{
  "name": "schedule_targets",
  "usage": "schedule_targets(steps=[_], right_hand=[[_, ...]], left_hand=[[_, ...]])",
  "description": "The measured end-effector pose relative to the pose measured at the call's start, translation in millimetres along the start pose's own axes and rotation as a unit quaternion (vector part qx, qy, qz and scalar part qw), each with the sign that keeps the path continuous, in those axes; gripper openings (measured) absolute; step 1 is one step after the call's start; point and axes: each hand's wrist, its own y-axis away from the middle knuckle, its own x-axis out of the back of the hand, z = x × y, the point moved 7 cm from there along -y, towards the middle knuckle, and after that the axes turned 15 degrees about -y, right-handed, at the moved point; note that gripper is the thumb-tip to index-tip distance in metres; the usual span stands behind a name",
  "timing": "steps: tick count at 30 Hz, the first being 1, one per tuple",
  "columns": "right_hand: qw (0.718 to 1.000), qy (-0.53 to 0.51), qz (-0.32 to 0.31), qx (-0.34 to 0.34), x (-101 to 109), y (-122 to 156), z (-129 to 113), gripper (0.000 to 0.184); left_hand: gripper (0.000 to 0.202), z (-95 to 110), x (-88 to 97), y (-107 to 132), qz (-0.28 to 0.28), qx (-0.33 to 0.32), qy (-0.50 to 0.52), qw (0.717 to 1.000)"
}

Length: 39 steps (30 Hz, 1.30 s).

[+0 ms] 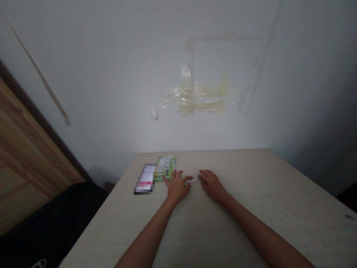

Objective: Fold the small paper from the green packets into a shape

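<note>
On the far half of a pale wood-grain table [206, 230], a small printed slip [193, 180] is kept between two bare hands, lying about flat as far as can be seen. Its left end is met by the thumb and forefinger of the left hand [177, 188], palm down, with the other fingers fanned out wide; whether the slip is actually pinched or just pressed down can't be told at this size. Its right end is reached by the fingertips of the right hand [212, 186], which are bunched fairly close together, and again it can't be made out if anything is gripped. Just beyond the left hand a green and white packet [165, 167] is seen, its near edge partly covered by the fingers. Right beside that, on the left, a phone-like slab [145, 179] is laid, its screen pixelated out. Behind it all, the grey-white wall [111, 74] is patched with shiny, yellowed tape [195, 97], and some dark cloth [61, 212] is visible down by the table's left side.
</note>
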Motion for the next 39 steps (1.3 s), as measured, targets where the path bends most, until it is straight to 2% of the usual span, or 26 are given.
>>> schedule_targets(steps=[6, 13, 23, 30, 39], right_hand=[[0.998, -0.056, 0.022, 0.032, 7, -2, -3, 0.026], [0.993, -0.096, 0.019, 0.061, 8, -2, -7, 0.021], [0.99, -0.118, 0.028, 0.068, 11, -2, -12, 0.019], [0.992, -0.106, 0.02, 0.071, 11, -2, -15, 0.02], [0.994, -0.055, 0.027, 0.087, 13, 0, -20, 0.014]], left_hand=[[0.033, -3, 1.3, 0, 0.02, 0.013, 0.004, 1.0], [0.031, -6, 2.8, 0, 0.047, 0.033, -0.013, 0.998], [0.032, 2, 4.3, 1, 0.056, -0.017, 0.011, 0.998], [0.023, 2, 7.2, 1, 0.069, -0.014, 0.008, 0.997], [0.024, 2, 8.7, 1, 0.076, -0.016, 0.014, 0.997]])
